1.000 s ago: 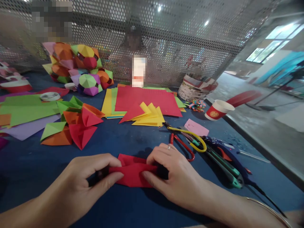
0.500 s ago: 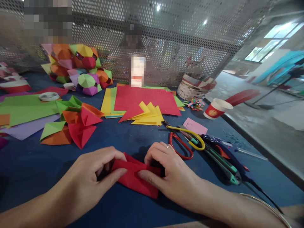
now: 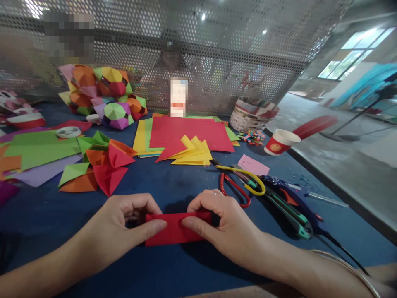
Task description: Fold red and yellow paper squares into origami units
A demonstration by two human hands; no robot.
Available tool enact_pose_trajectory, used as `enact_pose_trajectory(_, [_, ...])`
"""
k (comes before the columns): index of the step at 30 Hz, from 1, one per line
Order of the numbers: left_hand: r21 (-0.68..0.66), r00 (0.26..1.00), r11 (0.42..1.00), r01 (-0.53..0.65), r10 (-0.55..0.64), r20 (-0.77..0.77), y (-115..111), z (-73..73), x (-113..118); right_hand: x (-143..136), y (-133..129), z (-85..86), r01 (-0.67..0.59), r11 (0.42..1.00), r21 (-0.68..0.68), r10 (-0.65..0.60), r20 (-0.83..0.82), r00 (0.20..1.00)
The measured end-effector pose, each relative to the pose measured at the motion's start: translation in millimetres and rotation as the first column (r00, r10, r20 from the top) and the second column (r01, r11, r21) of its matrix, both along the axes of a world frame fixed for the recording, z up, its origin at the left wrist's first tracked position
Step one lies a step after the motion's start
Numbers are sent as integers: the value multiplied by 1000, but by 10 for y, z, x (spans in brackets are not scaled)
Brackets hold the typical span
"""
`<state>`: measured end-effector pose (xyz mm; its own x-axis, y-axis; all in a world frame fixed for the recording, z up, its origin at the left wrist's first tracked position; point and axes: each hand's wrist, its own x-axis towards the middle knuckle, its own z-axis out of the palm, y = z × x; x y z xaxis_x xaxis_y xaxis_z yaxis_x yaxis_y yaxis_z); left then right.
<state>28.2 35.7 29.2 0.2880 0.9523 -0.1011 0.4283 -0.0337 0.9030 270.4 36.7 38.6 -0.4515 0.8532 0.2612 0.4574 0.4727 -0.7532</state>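
Observation:
A folded red paper, now a narrow rectangle, is held between both hands just above the blue table. My left hand pinches its left end, thumb on the near face and fingers behind. At the right end, my right hand grips it the same way. Beyond them lie a fan of folded yellow pieces and a stack of coloured sheets topped by a red one. Folded red, orange and green pieces sit to the left.
Scissors with yellow and red handles, a green-edged cutter and a blue glue gun lie at the right. Farther back stand a paper cup and a basket. Paper balls are piled at the back left.
The red paper has gone from a tilted, partly raised fold to a flatter, level strip. Both hands still hold it, and the view has shifted slightly.

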Motion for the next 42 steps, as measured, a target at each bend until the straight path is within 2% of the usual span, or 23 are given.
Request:
enact_pose_trajectory(5, [-161,998,987,3,8,66,-4,8,2,1,21,-13,36,992,-123,-33,22,999])
enact_pose_trajectory(9, [-221,996,975,15,5,90,7,75,37,-4,29,-7,34,986,-160,-30,26,999])
enact_pose_trajectory(12, [-230,996,973,9,12,87,1,91,45,-8,28,-1,36,987,-154,-34,17,999])
enact_pose_trajectory(21, [-185,996,982,27,-11,88,10,-27,-6,-28,39,-15,40,990,-134,-37,18,999])
enact_pose_trajectory(29, [-175,999,984,37,-34,22,8,73,46,-7,26,-8,39,990,-135,-35,39,999])
enact_pose_trajectory(37, [42,988,993,107,-102,-112,-29,25,40,-23,29,-4,30,997,-68,-24,96,995])
enact_pose_trajectory(39, [114,970,979,168,-143,-198,-34,37,28,-27,28,-11,22,999,-44,-17,122,992])
enact_pose_trajectory(42, [274,930,925,263,-168,-326,-45,49,13,-29,30,-35,-4,1000,4,3,150,989])
